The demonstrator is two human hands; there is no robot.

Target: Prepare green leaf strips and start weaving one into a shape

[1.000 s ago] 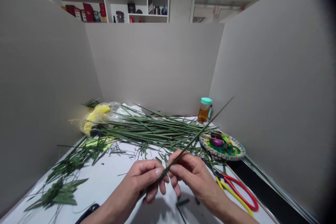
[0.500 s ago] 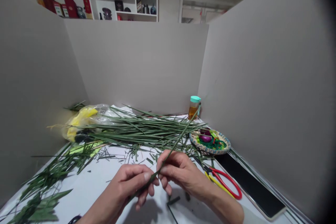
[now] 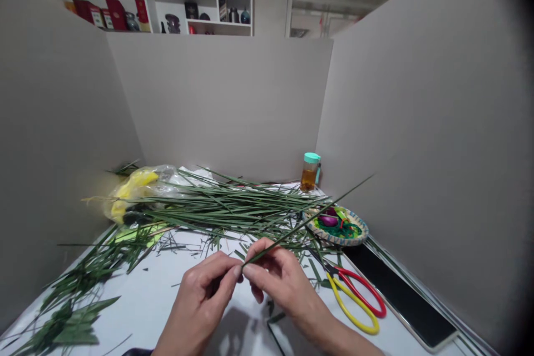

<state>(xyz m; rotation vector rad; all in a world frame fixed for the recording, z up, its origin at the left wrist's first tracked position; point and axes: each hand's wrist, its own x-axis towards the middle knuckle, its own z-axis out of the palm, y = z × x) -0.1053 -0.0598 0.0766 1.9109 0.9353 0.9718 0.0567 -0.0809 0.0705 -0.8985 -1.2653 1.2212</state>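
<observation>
A long green leaf strip [image 3: 308,223] runs from my fingertips up to the right, its thin tip crossing above the woven basket. My left hand [image 3: 204,292] pinches its lower end between thumb and forefinger. Right beside it, my right hand [image 3: 277,275] pinches the same strip, the two sets of fingertips nearly touching. Whatever part of the strip lies behind the left fingers is hidden. Just right of my right hand, scissors [image 3: 356,300] with one red and one yellow handle lie on the white table. Behind my hands a thick bundle of long green leaves [image 3: 233,206] lies crosswise.
At the right stand a small woven basket [image 3: 362,231] with purple and green items and a teal-lidded bottle [image 3: 309,172]. A black flat panel [image 3: 400,295] lies near the right wall. Leaf scraps [image 3: 79,311] and a plastic bag [image 3: 137,189] occupy the left.
The strip has swung from steeply upright to a lower slant toward the right. My hands have closed together at its lower end. More of the scissors' yellow handle now shows.
</observation>
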